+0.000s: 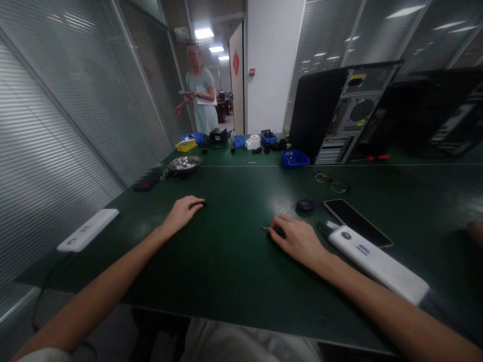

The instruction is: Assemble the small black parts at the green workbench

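My left hand (pixel 184 210) rests on the green table (pixel 226 261), left of the middle. Its thumb and fingers are pinched on a small black piece (pixel 204 203), too small to make out. Right of the middle, my right hand (pixel 296 236) is closed around a small screwdriver (pixel 279 232) with a dark handle. Its thin metal tip points left, low over the tabletop. A round black case (pixel 305 205) lies just beyond the right hand. Beside my right forearm are a white power bank (pixel 377 261) with a cable plugged in and a black-screened phone (pixel 356 221).
Eyeglasses (pixel 332 183), a blue bin (pixel 295 159) and an open computer tower (pixel 339 115) stand farther right. A metal bowl (pixel 184 164) sits at the back left. Another white power bank (pixel 88 231) lies at left. A person (pixel 202 95) stands beyond the table.
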`<state>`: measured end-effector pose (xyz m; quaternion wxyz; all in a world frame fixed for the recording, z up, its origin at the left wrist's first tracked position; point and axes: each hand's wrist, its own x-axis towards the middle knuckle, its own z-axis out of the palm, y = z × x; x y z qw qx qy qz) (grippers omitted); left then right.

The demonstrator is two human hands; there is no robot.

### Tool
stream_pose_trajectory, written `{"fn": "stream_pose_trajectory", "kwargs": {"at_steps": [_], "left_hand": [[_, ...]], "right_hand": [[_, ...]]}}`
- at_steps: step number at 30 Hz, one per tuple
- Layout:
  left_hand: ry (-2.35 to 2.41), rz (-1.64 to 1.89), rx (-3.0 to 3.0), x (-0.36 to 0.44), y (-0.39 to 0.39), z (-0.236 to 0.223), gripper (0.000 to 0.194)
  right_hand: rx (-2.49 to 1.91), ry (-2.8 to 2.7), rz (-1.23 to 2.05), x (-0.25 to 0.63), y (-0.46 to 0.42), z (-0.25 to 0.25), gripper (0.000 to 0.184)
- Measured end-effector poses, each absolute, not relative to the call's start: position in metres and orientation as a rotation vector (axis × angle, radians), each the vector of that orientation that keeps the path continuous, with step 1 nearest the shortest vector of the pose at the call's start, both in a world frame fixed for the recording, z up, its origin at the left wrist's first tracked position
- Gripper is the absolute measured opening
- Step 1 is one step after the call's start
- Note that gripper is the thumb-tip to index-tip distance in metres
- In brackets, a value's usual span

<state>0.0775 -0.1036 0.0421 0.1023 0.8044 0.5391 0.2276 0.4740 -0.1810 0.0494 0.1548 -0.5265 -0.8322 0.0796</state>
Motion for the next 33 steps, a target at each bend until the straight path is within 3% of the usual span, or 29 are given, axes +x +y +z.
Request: {"fn": "stream_pose_trajectory", "kwargs": {"at_steps": [5,8,33], "left_hand": [[2.402,0.656,2.040,-0.061,-0.081,0.041,0.033],[2.571,0.576,1.880,-0.101,-0.084,0.040,0.035],[2.655,0.568,1.889,-0.106,-0.072,0.035,0.023]], "right_hand": [[-1.515,-2.366,0.235,0.474,-0.180,0.048,0.019],[-1.506,-2.362,0.235,0.474,-0.180,0.047,0.020],[-1.487,-2.372,0.251,0.474,-0.180,0.046,0.021]]}}
